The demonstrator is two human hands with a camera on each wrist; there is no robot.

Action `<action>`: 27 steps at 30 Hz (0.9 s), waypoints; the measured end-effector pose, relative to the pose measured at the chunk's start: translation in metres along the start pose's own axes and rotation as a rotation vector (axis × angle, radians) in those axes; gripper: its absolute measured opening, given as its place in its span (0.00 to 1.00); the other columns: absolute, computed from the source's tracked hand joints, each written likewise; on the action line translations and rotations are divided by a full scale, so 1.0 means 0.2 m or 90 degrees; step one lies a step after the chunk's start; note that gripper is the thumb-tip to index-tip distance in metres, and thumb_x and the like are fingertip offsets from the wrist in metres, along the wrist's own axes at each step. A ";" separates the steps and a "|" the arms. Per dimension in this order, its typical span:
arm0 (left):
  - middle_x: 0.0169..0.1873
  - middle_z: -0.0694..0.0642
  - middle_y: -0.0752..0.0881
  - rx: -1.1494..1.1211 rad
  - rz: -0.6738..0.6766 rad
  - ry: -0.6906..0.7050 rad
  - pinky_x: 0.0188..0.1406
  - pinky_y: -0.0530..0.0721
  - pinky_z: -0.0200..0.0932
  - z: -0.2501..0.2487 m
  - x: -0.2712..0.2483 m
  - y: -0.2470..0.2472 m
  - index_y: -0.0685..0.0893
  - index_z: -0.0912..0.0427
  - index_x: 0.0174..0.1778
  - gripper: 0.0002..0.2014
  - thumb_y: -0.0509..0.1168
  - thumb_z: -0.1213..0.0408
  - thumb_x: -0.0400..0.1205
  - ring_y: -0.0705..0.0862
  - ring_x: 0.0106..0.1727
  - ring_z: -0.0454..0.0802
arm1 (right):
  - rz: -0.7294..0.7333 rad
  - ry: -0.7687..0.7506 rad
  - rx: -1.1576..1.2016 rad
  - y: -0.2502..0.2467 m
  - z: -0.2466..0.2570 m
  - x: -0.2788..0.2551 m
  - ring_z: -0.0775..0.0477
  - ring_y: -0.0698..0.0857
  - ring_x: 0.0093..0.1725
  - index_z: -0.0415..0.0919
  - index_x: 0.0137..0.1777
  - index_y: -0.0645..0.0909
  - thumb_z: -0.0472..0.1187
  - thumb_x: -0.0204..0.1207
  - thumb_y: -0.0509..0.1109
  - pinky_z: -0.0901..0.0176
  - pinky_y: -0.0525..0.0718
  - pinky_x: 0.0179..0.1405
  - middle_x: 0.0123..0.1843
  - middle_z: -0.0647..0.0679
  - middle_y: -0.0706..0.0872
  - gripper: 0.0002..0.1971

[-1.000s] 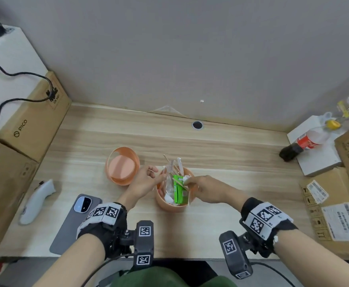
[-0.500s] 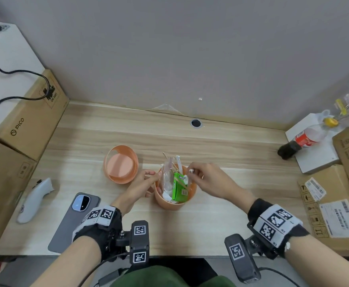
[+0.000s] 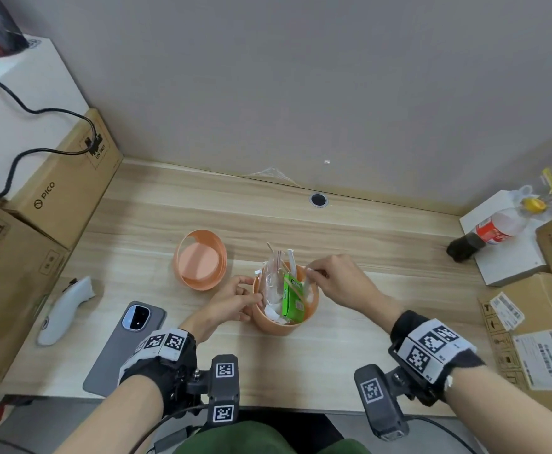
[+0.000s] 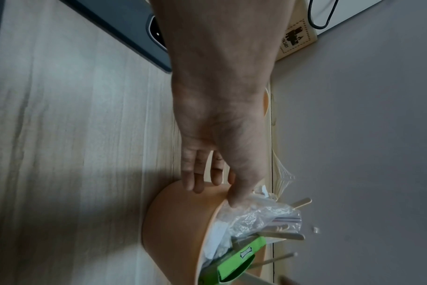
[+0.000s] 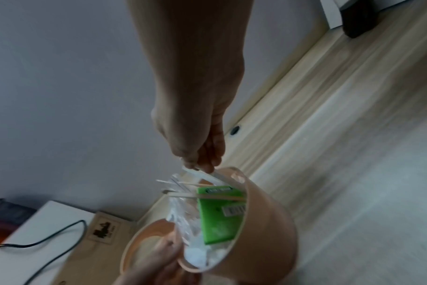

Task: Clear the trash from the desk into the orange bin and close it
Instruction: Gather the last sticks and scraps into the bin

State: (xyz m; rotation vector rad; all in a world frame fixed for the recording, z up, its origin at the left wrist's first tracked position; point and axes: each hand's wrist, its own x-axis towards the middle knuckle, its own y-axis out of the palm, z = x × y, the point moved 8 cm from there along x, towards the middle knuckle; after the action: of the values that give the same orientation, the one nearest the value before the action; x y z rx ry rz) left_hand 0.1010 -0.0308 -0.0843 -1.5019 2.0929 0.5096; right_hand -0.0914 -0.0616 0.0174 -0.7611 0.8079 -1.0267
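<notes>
My 2 hands work at an open orange bin (image 3: pixel 285 317) on a wooden table (image 3: pixel 382 309).

From the left: a white controller (image 3: pixel 63 309), then a grey phone (image 3: pixel 125 347), then the bin's orange lid (image 3: pixel 200 259) lying open side up. My left hand (image 3: pixel 232 303) grips the bin's near-left rim, thumb over the edge against a clear plastic bag (image 4: pixel 256 214). A green carton (image 3: pixel 292 298) and wooden sticks (image 4: pixel 302 202) poke out of the bin. My right hand (image 3: pixel 340 280) pinches a thin white strip (image 5: pixel 202 174) above the far rim.
</notes>
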 end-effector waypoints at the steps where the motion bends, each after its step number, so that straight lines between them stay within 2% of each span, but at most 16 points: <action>1: 0.41 0.56 0.89 -0.009 0.001 0.002 0.48 0.87 0.48 0.00 0.00 0.00 0.75 0.56 0.67 0.19 0.70 0.67 0.82 0.84 0.37 0.46 | 0.018 0.014 0.005 0.05 -0.03 0.00 0.42 0.81 0.33 0.36 0.35 0.85 0.39 0.79 0.63 0.52 0.77 0.36 0.31 0.43 0.86 0.14; 4: 0.44 0.63 0.85 -0.027 -0.002 0.007 0.45 0.88 0.45 -0.01 0.00 0.01 0.73 0.59 0.70 0.20 0.69 0.69 0.82 0.84 0.37 0.46 | 0.039 0.044 0.018 0.14 -0.08 -0.01 0.38 0.80 0.34 0.33 0.34 0.84 0.38 0.79 0.63 0.52 0.74 0.35 0.33 0.38 0.84 0.15; 6: 0.43 0.61 0.85 -0.031 -0.005 0.009 0.43 0.89 0.42 -0.02 0.00 0.01 0.73 0.59 0.70 0.20 0.69 0.69 0.83 0.84 0.36 0.45 | 0.031 0.041 -0.012 0.15 -0.09 0.01 0.41 0.77 0.37 0.33 0.36 0.85 0.40 0.80 0.64 0.51 0.75 0.39 0.37 0.41 0.78 0.15; 8: 0.42 0.59 0.85 -0.031 0.002 0.010 0.42 0.89 0.41 -0.03 0.00 0.02 0.74 0.58 0.69 0.19 0.68 0.69 0.83 0.84 0.37 0.45 | 0.019 0.056 -0.021 0.14 -0.12 0.04 0.45 0.74 0.39 0.35 0.39 0.86 0.41 0.80 0.64 0.55 0.71 0.40 0.38 0.46 0.72 0.14; 11: 0.38 0.55 0.85 0.016 -0.002 0.044 0.39 0.87 0.44 -0.09 0.00 0.00 0.77 0.55 0.64 0.15 0.68 0.69 0.83 0.84 0.36 0.46 | 0.034 0.084 -0.012 0.16 -0.17 0.05 0.45 0.74 0.40 0.38 0.39 0.84 0.40 0.79 0.63 0.56 0.70 0.41 0.39 0.46 0.72 0.11; 12: 0.37 0.54 0.84 0.035 -0.046 0.093 0.35 0.85 0.46 -0.14 -0.01 -0.03 0.80 0.52 0.59 0.12 0.67 0.70 0.83 0.82 0.33 0.45 | 0.045 0.091 0.011 0.18 -0.18 0.05 0.45 0.76 0.41 0.41 0.42 0.83 0.39 0.78 0.63 0.56 0.73 0.43 0.42 0.46 0.74 0.07; 13: 0.35 0.52 0.83 0.054 -0.132 0.159 0.32 0.82 0.48 -0.19 -0.02 -0.10 0.83 0.48 0.52 0.10 0.66 0.70 0.82 0.80 0.30 0.43 | 0.045 0.088 0.050 0.19 -0.19 0.04 0.49 0.77 0.42 0.46 0.47 0.80 0.38 0.77 0.64 0.60 0.75 0.43 0.45 0.48 0.75 0.05; 15: 0.32 0.48 0.80 0.078 -0.356 0.287 0.34 0.78 0.45 -0.30 -0.09 -0.28 0.84 0.46 0.43 0.10 0.66 0.68 0.81 0.76 0.29 0.39 | 0.033 0.098 0.139 0.19 -0.20 0.03 0.58 0.75 0.38 0.49 0.51 0.72 0.35 0.75 0.64 0.71 0.73 0.37 0.48 0.50 0.75 0.09; 17: 0.34 0.46 0.78 0.127 -0.500 0.339 0.40 0.76 0.44 -0.37 -0.17 -0.41 0.82 0.49 0.49 0.06 0.67 0.64 0.79 0.77 0.35 0.42 | 0.025 0.129 0.187 0.17 -0.23 0.02 0.56 0.73 0.34 0.46 0.50 0.69 0.31 0.73 0.64 0.72 0.72 0.33 0.48 0.48 0.75 0.11; 20: 0.49 0.51 0.77 0.154 -0.630 0.317 0.45 0.72 0.43 -0.36 -0.23 -0.55 0.77 0.54 0.62 0.17 0.69 0.62 0.78 0.75 0.47 0.47 | 0.049 0.176 0.196 0.17 -0.27 0.01 0.47 0.78 0.38 0.45 0.52 0.70 0.31 0.74 0.61 0.55 0.79 0.39 0.46 0.45 0.78 0.11; 22: 0.56 0.57 0.76 0.128 -0.679 0.304 0.46 0.70 0.42 -0.32 -0.25 -0.62 0.76 0.57 0.65 0.20 0.70 0.62 0.78 0.75 0.51 0.48 | 0.079 0.211 0.205 0.20 -0.29 0.00 0.46 0.83 0.37 0.45 0.54 0.72 0.33 0.77 0.59 0.51 0.83 0.37 0.41 0.48 0.80 0.09; 24: 0.61 0.59 0.75 0.117 -0.665 0.265 0.50 0.74 0.45 -0.24 -0.21 -0.68 0.73 0.57 0.69 0.25 0.72 0.59 0.77 0.77 0.57 0.52 | 0.095 0.229 0.212 0.23 -0.29 -0.01 0.48 0.85 0.34 0.45 0.53 0.73 0.32 0.76 0.56 0.50 0.86 0.37 0.38 0.49 0.81 0.10; 25: 0.65 0.59 0.75 0.115 -0.636 0.232 0.57 0.77 0.48 -0.20 -0.17 -0.69 0.72 0.57 0.72 0.29 0.73 0.58 0.76 0.77 0.61 0.54 | 0.097 0.237 0.214 0.23 -0.29 -0.02 0.48 0.85 0.33 0.45 0.52 0.73 0.31 0.76 0.54 0.49 0.86 0.37 0.37 0.49 0.81 0.11; 27: 0.72 0.59 0.73 0.115 -0.553 0.156 0.69 0.76 0.54 -0.11 -0.09 -0.69 0.67 0.58 0.77 0.37 0.76 0.58 0.74 0.75 0.71 0.57 | 0.093 0.263 0.233 0.24 -0.30 -0.03 0.48 0.84 0.33 0.44 0.53 0.74 0.30 0.74 0.52 0.52 0.86 0.37 0.37 0.48 0.83 0.14</action>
State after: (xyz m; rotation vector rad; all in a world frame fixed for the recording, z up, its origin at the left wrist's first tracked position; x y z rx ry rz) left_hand 0.2325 -0.0739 -0.0576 -2.2128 1.3654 -0.1926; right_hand -0.1246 -0.0499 -0.0510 -0.1745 0.9750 -1.1746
